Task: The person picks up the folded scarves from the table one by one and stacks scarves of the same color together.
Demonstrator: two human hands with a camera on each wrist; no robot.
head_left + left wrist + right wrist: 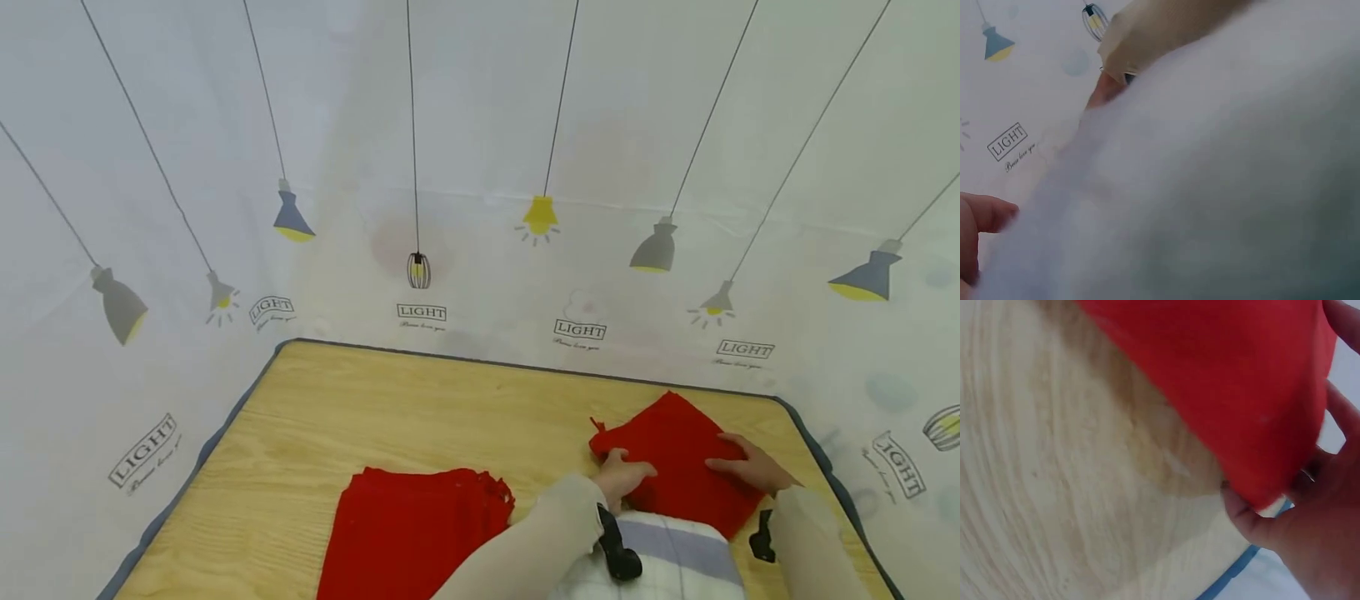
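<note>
Red cloth [686,454] was gripped on two sides

The left hand [621,478] held its near-left edge; the right hand [753,468] pinched its right corner, above the table's [375,400] right side. A red pile [408,533] lay leftward.

From far off, I see a plain, cream left sleeve [517,542] behind the fingers of the bare left hand [624,480]. A cream right sleeve [813,542], with a crinkly end, is behind the fingers of the bare right hand [752,468]. Back from the left fingers, by the wrist, is a long black piece [618,547] with a fat end. A small black piece [762,537] is behind the right fingers.
</note>
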